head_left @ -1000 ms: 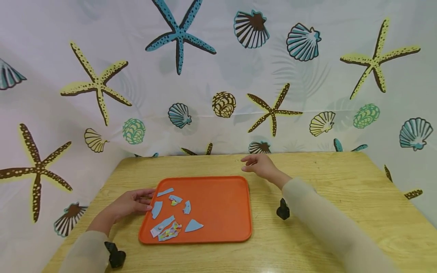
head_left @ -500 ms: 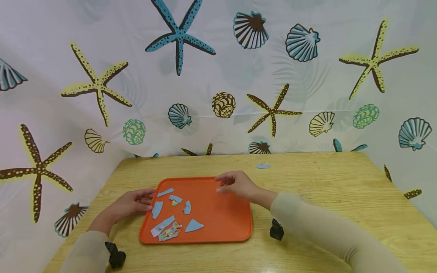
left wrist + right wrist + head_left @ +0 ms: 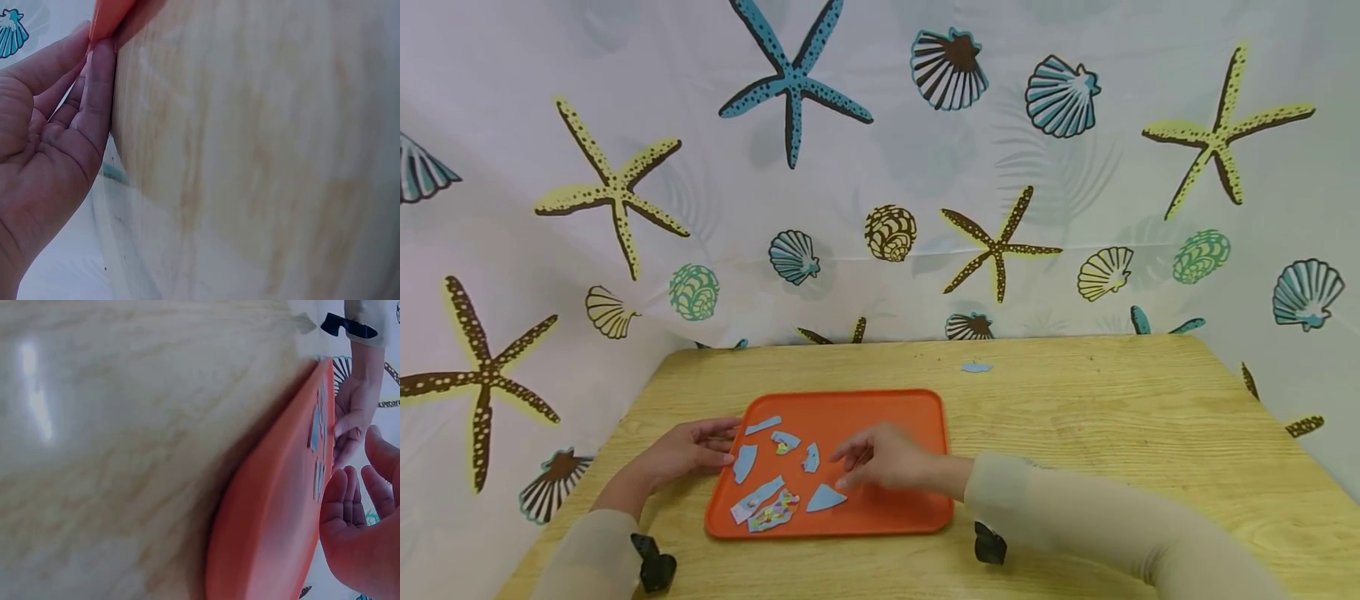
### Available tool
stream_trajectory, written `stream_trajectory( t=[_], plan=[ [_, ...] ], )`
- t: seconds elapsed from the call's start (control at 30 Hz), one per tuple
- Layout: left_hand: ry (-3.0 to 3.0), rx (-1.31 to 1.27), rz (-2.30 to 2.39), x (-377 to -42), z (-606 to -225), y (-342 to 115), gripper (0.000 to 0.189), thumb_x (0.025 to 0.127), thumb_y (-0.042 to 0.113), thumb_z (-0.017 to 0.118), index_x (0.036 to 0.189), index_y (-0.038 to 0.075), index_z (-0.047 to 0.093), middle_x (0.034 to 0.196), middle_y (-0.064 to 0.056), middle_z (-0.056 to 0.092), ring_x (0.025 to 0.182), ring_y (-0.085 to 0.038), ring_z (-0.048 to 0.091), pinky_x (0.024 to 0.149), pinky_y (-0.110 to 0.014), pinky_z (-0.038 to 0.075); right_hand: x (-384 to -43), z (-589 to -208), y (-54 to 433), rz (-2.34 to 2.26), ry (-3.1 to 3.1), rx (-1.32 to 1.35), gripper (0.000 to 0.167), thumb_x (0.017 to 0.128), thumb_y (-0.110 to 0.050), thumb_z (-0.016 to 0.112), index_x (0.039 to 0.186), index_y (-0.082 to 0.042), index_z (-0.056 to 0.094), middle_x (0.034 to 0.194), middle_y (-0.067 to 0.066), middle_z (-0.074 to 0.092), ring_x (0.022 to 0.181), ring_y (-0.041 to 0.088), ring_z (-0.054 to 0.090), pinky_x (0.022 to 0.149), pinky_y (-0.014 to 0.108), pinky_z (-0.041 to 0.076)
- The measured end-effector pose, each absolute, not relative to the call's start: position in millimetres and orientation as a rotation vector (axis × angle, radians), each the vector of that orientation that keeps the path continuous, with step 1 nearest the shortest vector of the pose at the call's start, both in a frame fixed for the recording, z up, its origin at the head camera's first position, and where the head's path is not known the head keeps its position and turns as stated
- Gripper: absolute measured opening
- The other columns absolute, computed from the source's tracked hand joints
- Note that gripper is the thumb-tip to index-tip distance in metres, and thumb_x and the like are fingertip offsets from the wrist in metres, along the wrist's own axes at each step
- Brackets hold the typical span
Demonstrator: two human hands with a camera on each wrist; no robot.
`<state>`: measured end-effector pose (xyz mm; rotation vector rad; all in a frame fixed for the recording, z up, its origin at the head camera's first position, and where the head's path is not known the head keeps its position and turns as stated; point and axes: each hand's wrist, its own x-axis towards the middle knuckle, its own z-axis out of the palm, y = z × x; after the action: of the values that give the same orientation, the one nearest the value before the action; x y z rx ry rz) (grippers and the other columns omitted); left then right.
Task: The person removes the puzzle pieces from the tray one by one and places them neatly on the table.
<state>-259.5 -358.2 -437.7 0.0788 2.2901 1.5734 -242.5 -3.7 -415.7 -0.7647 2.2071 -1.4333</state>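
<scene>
An orange tray [image 3: 895, 517] lies on the wooden table, with several torn or cut light-blue paper pieces spread over its left half. My left hand [image 3: 688, 450] holds the tray's left rim between thumb and fingers, which the left wrist view shows at the orange edge [image 3: 107, 22]. Over the middle of the tray is my right hand [image 3: 883, 458], its fingers loosely bent and nothing between them. Nearest to it are a triangular blue paper piece [image 3: 826, 497] and a small curved piece [image 3: 810, 457]. A multicoloured patterned piece [image 3: 775, 512] lies at the lower left.
One blue paper piece [image 3: 976, 367] lies on the table [image 3: 1075, 417] behind the tray, near the back edge. A white cloth [image 3: 850, 167] printed with starfish and shells hangs behind and beside the table. Each wrist wears a black mount [image 3: 990, 543].
My right hand has moved from the back of the table leftward and nearer, over the tray. A blue paper piece now shows at the table's back. The left hand stays in place.
</scene>
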Motion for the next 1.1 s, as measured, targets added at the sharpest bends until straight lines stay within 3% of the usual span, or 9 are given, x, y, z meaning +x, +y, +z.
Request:
stream_trajectory(
  t=[0.3,0.47,0.77,1.1],
  plan=[
    [2.266,0.098,1.609,-260.9,-440.5,-359.8,0.069,0.090,0.004,0.069,0.148,-0.006,0.032,0.136,-0.023,0.050,0.107,-0.025,0.059,0.086,-0.039,0.054,-235.5,-428.4,-12.7,-1.396,2.180,-0.802,0.025,0.078,-0.002,0.080,0.103,-0.003,0.074,0.087,0.006,0.068,0.076,0.010,0.057,0.064,0.020,0.048],
    [2.275,0.102,1.610,-260.4,-439.7,-359.2,0.068,0.089,0.003,0.068,0.147,-0.006,0.033,0.135,-0.023,0.050,0.106,-0.024,0.059,0.086,-0.039,0.054,-233.3,-429.5,-14.6,-1.351,2.208,-0.816,0.028,0.077,-0.005,0.082,0.103,-0.005,0.074,0.087,0.005,0.065,0.076,0.009,0.054,0.066,0.020,0.047],
    [2.274,0.118,1.612,-259.4,-438.9,-359.8,0.069,0.089,0.003,0.069,0.147,-0.007,0.033,0.134,-0.022,0.051,0.105,-0.023,0.058,0.086,-0.038,0.054,-234.0,-434.2,-20.9,-1.239,2.329,-0.882,0.035,0.074,-0.010,0.086,0.107,-0.008,0.075,0.080,0.002,0.060,0.067,0.006,0.046,0.057,0.018,0.039],
    [2.261,0.120,1.616,-261.3,-440.0,-360.8,0.070,0.089,0.003,0.069,0.147,-0.007,0.032,0.134,-0.022,0.051,0.106,-0.022,0.059,0.086,-0.037,0.054,-234.9,-438.2,-24.2,-1.202,2.374,-0.801,0.028,0.074,-0.015,0.086,0.101,-0.016,0.077,0.079,-0.003,0.060,0.068,0.006,0.047,0.061,0.020,0.039]
  ],
)
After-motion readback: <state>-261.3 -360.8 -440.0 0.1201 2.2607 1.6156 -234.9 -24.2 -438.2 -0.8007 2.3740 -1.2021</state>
